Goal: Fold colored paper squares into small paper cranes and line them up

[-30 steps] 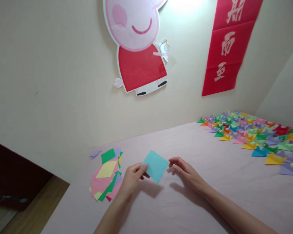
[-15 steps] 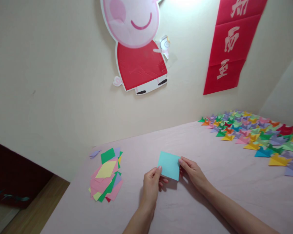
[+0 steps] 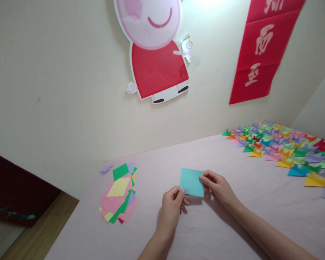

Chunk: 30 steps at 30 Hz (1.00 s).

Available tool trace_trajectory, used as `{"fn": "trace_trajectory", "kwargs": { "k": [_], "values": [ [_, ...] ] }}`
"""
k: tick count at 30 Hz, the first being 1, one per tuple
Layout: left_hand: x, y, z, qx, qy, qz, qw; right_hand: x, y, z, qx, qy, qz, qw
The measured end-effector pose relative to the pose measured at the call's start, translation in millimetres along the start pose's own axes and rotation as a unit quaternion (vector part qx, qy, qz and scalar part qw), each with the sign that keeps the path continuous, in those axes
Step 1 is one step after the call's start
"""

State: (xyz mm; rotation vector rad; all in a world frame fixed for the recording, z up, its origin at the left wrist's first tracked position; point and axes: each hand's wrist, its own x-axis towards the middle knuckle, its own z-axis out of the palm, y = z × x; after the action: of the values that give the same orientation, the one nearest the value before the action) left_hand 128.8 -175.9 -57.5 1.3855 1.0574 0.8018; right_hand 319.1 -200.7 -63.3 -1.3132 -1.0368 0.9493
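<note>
A square sheet of light blue paper [image 3: 192,182] is held between my two hands, just above the pale pink cloth. My left hand [image 3: 174,202] pinches its lower left corner, thumb on top and fingers underneath. At the right edge, near the upper corner, my right hand [image 3: 216,186] grips the sheet between thumb and fingers. The paper looks flat, with no fold that I can make out. To the left lies a loose pile of coloured paper sheets [image 3: 116,204], in pink, green, yellow and purple.
Rows of small folded paper figures [image 3: 283,153] in many colours stand at the right. A small purple folded piece [image 3: 106,169] lies behind the paper pile. The pink-covered surface [image 3: 157,162] meets a wall bearing a cartoon pig cutout [image 3: 159,68] and a red banner [image 3: 260,61].
The light blue sheet has turned slightly anticlockwise in my hands. My right thumb reaches a little further over its edge. The whole view has shifted slightly.
</note>
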Motion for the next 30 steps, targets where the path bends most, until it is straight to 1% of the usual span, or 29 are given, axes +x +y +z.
{"fn": "trace_trajectory", "kwargs": {
  "k": [1,2,3,4,5,6,7,8,9,10,12,14,15,17,19,21,24,26,28,30],
  "values": [
    [0,2,-1.7,0.017,0.005,0.028,0.999,1,-2,-2,0.001,-0.003,-0.01,1.0],
    [-1,4,-3.7,0.056,0.009,0.074,0.996,3,-3,-4,-0.004,-0.009,-0.027,1.0],
    [-2,5,-5.7,0.119,0.011,0.136,0.984,4,-5,-7,-0.017,-0.017,-0.05,0.998],
    [-4,7,-7.4,0.207,0.012,0.205,0.956,4,-6,-10,-0.046,-0.028,-0.082,0.995],
    [-5,7,-8.5,0.305,0.011,0.267,0.914,4,-5,-13,-0.09,-0.037,-0.115,0.989],
    [-7,7,-9.0,0.398,0.009,0.311,0.863,2,-4,-17,-0.146,-0.044,-0.14,0.978],
    [-8,6,-8.5,0.47,0.005,0.331,0.818,-2,-2,-20,-0.207,-0.05,-0.161,0.964],
    [-10,5,-7.1,0.522,0.001,0.339,0.783,-7,1,-23,-0.266,-0.044,-0.192,0.944],
    [-11,4,-4.8,0.555,-0.003,0.34,0.759,-13,4,-25,-0.315,-0.042,-0.216,0.923],
    [-12,2,-1.9,0.572,-0.008,0.339,0.747,-21,8,-27,-0.351,-0.044,-0.228,0.907],
    [-13,0,5.3,0.578,-0.021,0.337,0.743,-35,12,-27,-0.383,-0.06,-0.247,0.888],
    [-15,1,12.5,0.573,-0.037,0.328,0.75,-47,13,-25,-0.391,-0.102,-0.25,0.88],
    [-16,2,15.6,0.572,-0.048,0.32,0.754,-50,13,-23,-0.401,-0.11,-0.247,0.875],
    [-17,4,19.5,0.572,-0.068,0.305,0.758,-51,12,-22,-0.423,-0.118,-0.245,0.864],
    [-18,6,19.5,0.57,-0.082,0.295,0.762,-47,11,-25,-0.442,-0.118,-0.244,0.855],
    [-19,6,16.0,0.556,-0.09,0.291,0.773,-41,11,-30,-0.443,-0.124,-0.233,0.857],
    [-18,6,7.5,0.521,-0.094,0.274,0.803,-36,7,-38,-0.414,-0.141,-0.189,0.879],
    [-18,6,3.1,0.506,-0.097,0.258,0.817,-34,2,-39,-0.403,-0.145,-0.152,0.891],
    [-19,6,1.0,0.504,-0.101,0.247,0.822,-31,-2,-36,-0.414,-0.138,-0.124,0.891],
    [-21,4,0.7,0.513,-0.109,0.241,0.817,-26,-4,-31,-0.443,-0.12,-0.109,0.882]
  ]
}}
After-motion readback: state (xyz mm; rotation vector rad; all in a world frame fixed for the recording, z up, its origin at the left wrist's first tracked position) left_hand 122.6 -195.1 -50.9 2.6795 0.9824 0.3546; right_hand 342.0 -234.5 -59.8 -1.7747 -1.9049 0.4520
